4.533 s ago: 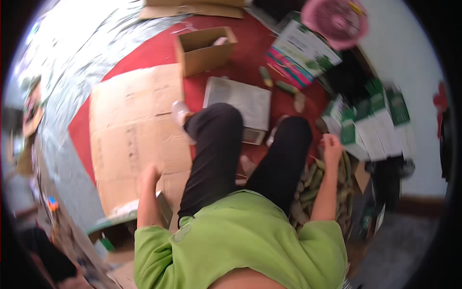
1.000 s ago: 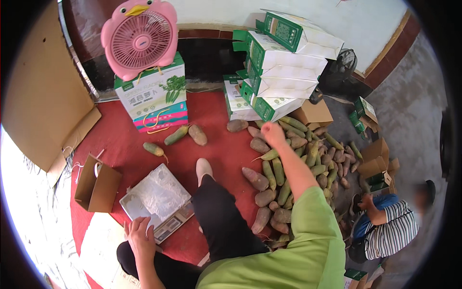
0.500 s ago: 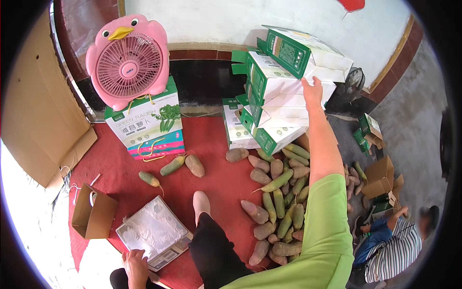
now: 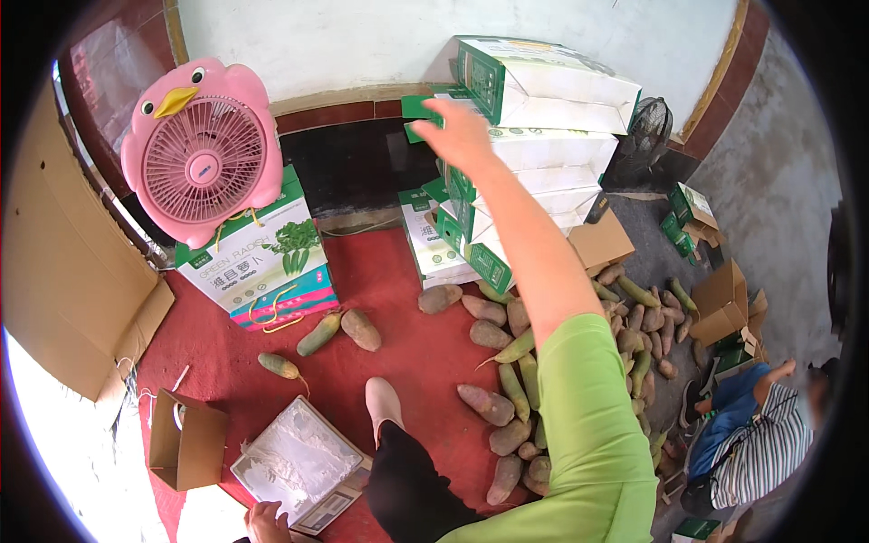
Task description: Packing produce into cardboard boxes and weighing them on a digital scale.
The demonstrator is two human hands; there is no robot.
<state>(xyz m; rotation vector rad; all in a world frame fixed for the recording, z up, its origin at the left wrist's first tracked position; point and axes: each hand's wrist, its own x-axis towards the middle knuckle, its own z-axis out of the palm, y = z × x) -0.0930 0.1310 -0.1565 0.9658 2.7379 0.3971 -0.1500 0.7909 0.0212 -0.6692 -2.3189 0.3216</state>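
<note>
My right hand (image 4: 457, 136) reaches to the left end of a stack of white and green cartons. Its thumb and fingers are spread, close to a green end flap (image 4: 418, 109), and nothing shows in its grasp; contact with the carton is hard to tell. The top carton (image 4: 566, 95) lies on its side on the stack (image 4: 552, 163). My left hand (image 4: 267, 523), partly cut off by the lower edge, rests by the near corner of a flat scale (image 4: 299, 457) with a whitish, crumpled covering. Its fingers look loosely apart and hold nothing visible.
Many radishes (image 4: 511, 389) lie heaped on the right, several more on the red carpet (image 4: 407, 262). A pink fan (image 4: 204, 154) stands on upright cartons (image 4: 262, 262). An open brown box (image 4: 186, 439) is left of the scale. Another person (image 4: 760, 434) sits at the far right.
My right hand has moved left, from the top carton's near right side to the stack's left end. That carton now sits straighter on the stack. The view has shifted; my left hand stays by the scale.
</note>
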